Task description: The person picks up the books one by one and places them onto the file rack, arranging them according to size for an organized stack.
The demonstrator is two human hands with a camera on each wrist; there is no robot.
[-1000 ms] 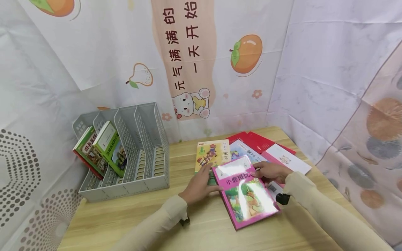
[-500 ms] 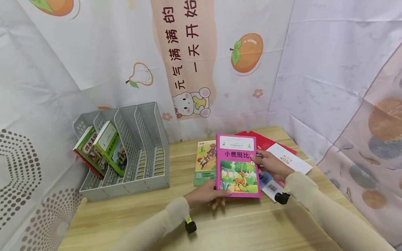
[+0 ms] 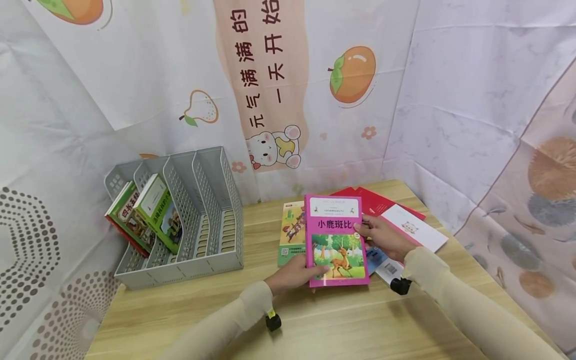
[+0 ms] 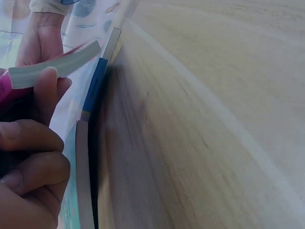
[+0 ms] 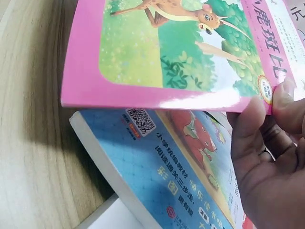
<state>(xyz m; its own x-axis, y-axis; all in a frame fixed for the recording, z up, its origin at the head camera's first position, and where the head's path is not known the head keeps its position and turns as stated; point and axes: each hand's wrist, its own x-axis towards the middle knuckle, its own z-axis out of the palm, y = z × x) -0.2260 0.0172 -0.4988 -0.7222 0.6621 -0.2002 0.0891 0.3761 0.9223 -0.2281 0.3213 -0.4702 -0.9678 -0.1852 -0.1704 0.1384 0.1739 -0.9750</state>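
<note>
A pink book (image 3: 338, 242) with a deer on its cover is held up over the other books, its cover facing the head camera. My left hand (image 3: 292, 275) grips its lower left corner, thumb on the cover and the other fingers behind. At the upper right edge my right hand (image 3: 384, 236) pinches it between thumb and fingers. The right wrist view shows a blue book (image 5: 157, 162) close below the pink one. Partly hidden behind it lies a yellow and green book (image 3: 291, 235).
A grey file rack (image 3: 180, 270) stands at the left, with a red and green book (image 3: 130, 217) and a green book (image 3: 159, 212) in its left slots. Red books (image 3: 378, 202) and a white-covered book (image 3: 411, 227) lie at the table's back right.
The pink book has turned from a slant to nearly upright and shifted slightly left. My left hand has moved from its left edge to its lower left corner.
</note>
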